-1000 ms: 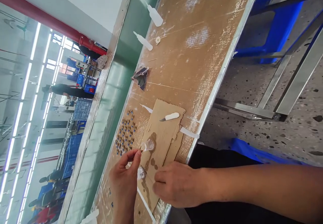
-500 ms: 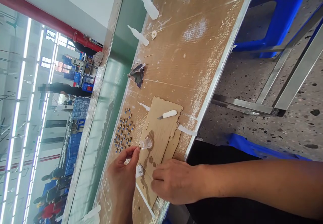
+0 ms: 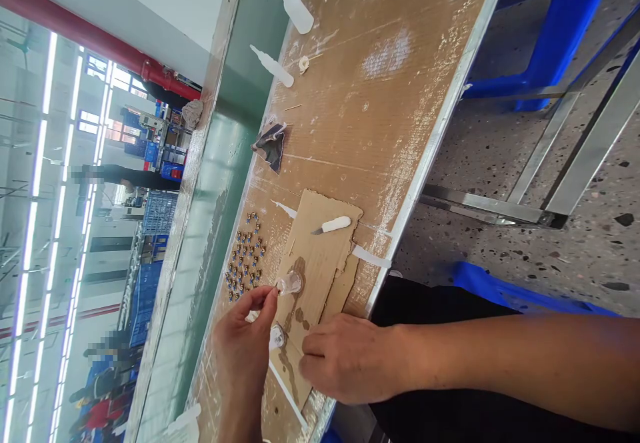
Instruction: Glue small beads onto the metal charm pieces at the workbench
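The picture is turned on its side. My left hand (image 3: pixel 245 336) pinches a tiny dark piece between thumb and fingertip, too small to name, close to a small clear cup (image 3: pixel 291 283). That cup stands on a wet-stained cardboard sheet (image 3: pixel 320 230). A second clear cup (image 3: pixel 277 336) is partly covered by the same hand. My right hand (image 3: pixel 345 360) is closed at the cardboard's near edge, its fingers curled under so that whatever they hold is hidden. Beyond the left fingertips, several small brass-and-blue parts (image 3: pixel 246 256) stand in loose rows on the table.
A white-handled knife (image 3: pixel 333 225) lies on the cardboard. Farther along the brown table (image 3: pixel 360 130) are a crumpled dark scrap (image 3: pixel 271 146) and two white nozzle bottles (image 3: pixel 297 10) (image 3: pixel 273 66). A blue stool (image 3: pixel 550 50) and metal frame stand beside the table; people are in the background.
Both hands hold almost the same pose and place. The view has shifted very slightly.
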The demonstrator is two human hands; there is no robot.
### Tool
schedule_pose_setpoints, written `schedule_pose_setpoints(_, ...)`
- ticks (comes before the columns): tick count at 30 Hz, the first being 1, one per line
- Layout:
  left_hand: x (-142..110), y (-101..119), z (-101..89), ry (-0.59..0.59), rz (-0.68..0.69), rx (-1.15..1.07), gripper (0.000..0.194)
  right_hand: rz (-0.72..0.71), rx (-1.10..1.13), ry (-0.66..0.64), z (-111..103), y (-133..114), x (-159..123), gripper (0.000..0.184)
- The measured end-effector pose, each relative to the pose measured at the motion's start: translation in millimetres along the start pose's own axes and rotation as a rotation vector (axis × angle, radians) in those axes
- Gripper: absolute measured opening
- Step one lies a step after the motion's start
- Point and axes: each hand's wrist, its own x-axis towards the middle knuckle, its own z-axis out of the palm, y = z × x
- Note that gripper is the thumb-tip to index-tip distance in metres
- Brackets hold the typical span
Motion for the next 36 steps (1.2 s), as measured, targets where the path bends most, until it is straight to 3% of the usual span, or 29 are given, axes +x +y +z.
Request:
schedule_pose_setpoints(7,1.3,2.9,0.9,-0.019,0.029,0.011,0.017,0.015,0.025,-0.005,0.0,0.5,0.7,0.006)
schedule_pose_setpoints(12,-2.2,-5.1,-9.0,0.055,-0.038,0.036,0.020,0.037,0.057,-0.051,-5.1,-0.1,1.2,0.009)
schedule_pose_setpoints(15,-14.7,-18.1,-24.1,0.142,-0.121,-0.033,0.027,0.047,0.080,-0.072,-8.2,-0.5,0.9,0.012)
schedule_pose_setpoints(21,-66.1,-58.5,-46.4,0.384,-0.438,-0.252,0.037,0.036,0.117,-0.040,-0.9,0.0,-3.7,0.016)
schedule_pose_setpoints(25,-101.3,-113.4,-35.1,0.453,-0.610,-0.312,0.037,0.055,0.191,0.029,2.4,-1.3,-7.6,0.018)
schedule_pose_setpoints(28,-125.6,-147.1,-16.6,0.477,-0.610,-0.393,0.033,0.045,0.226,0.044,3.8,-2.6,-10.5,0.016)
schedule_pose_setpoints(36,-161.5,-165.8,17.1,0.562,-0.617,-0.456,0.027,-0.031,0.225,0.121,8.1,-6.5,-13.4,0.016)
